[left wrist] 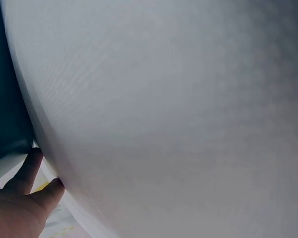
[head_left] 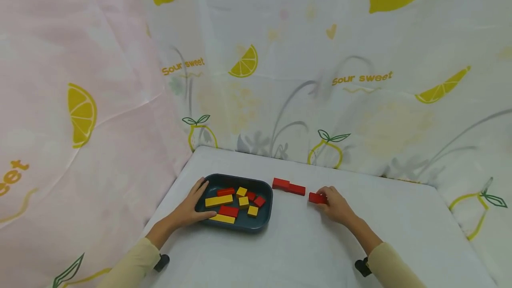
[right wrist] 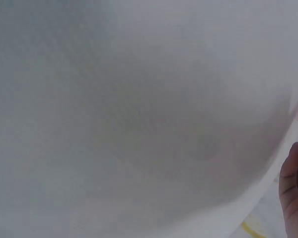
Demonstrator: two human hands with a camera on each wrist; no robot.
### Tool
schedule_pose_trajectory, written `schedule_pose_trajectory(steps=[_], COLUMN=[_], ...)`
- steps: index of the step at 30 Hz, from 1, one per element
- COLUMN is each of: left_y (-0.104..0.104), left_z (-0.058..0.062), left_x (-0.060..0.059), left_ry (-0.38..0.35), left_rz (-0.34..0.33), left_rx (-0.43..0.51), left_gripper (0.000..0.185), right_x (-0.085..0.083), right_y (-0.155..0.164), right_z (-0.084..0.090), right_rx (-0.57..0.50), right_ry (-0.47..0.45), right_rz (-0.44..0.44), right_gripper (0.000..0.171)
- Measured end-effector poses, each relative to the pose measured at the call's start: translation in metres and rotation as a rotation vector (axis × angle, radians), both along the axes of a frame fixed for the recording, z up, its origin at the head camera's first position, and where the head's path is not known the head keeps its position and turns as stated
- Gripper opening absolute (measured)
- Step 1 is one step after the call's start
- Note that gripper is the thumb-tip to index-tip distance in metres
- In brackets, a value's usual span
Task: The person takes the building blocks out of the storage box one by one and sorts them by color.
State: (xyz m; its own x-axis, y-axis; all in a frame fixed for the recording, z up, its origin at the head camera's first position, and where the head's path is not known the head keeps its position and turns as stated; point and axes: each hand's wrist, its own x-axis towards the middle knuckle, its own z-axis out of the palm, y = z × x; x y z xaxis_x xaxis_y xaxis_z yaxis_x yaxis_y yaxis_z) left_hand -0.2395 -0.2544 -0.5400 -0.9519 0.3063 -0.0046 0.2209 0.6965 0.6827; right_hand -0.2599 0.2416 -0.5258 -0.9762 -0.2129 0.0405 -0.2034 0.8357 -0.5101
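A dark blue-grey tray (head_left: 262, 223) holds several yellow and red blocks, among them a long yellow block (head_left: 218, 201) and a red block (head_left: 229, 211). My left hand (head_left: 190, 208) spans the tray's left end with thumb and fingers spread. The thumb lies by the near rim and the fingers touch the far-left side. To the right of the tray, my right hand (head_left: 335, 206) pinches a red block (head_left: 317, 198) at the tabletop. Just left of it, two red blocks, the left one (head_left: 281, 184) and the right one (head_left: 297, 189), sit end to end, touching or nearly so.
White cloth covers the table (head_left: 296, 248). Behind it and along the left hangs a lemon-print curtain (head_left: 272, 101), meeting the table's back edge. Both wrists carry small black devices, one on the left (head_left: 162, 262) and one on the right (head_left: 363, 267).
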Motion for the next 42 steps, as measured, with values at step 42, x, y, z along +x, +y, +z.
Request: schedule_pose_trajectory(steps=[42], left_y=[0.001], left_z=[0.0], left_x=[0.001], left_ry=[0.022], left_rz=[-0.013], left_rx=[0.003], left_gripper=[0.105], right_x=[-0.037], right_y=[0.004], right_z=[-0.018], right_rx=[-0.202], right_ry=[-0.232], right_rz=[-0.187], right_gripper=[0.032])
